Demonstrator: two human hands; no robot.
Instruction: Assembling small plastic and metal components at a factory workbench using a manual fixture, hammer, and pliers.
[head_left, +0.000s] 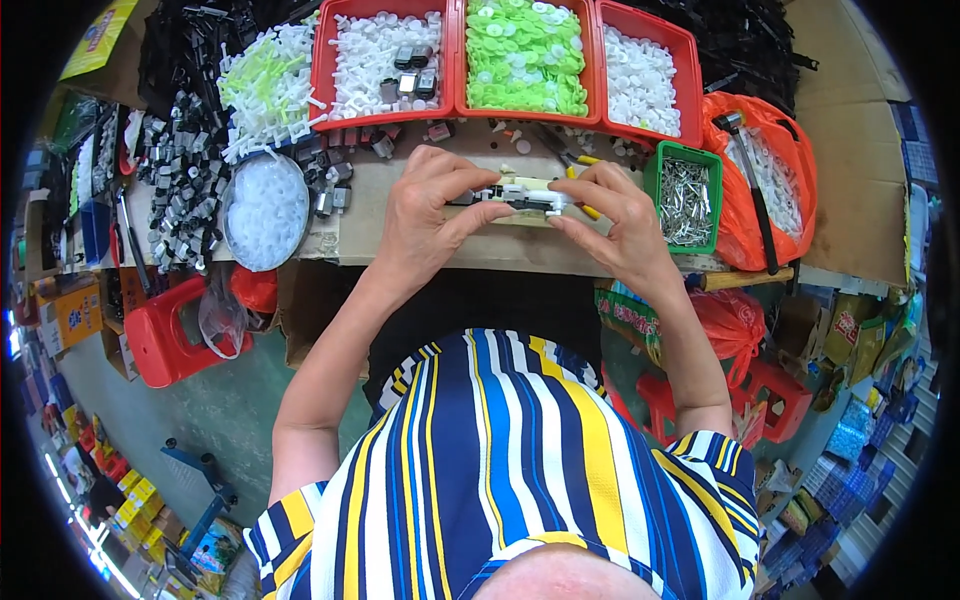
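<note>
Just above the near edge of the workbench, my left hand (pixel 428 212) pinches the dark left end of a small black-and-white plastic assembly (pixel 522 196) between thumb and fingers. At its white right end, my right hand (pixel 622 218) closes thumb and fingertips on the same piece. A pale yellow-green block or fixture (pixel 530 184) shows partly behind the assembly. Close to the right fingers lie pliers with yellow handles (pixel 588 160), partly hidden by that hand. The assembly's finer details are too small to make out.
Red trays hold white pegs (pixel 350 75), green discs (pixel 525 60) and white parts (pixel 640 85). A green bin (pixel 688 205) of metal pins and a hammer (pixel 755 190) on an orange bag stand right. Left are a tub of translucent parts (pixel 265 212) and small motor-like blocks (pixel 185 180).
</note>
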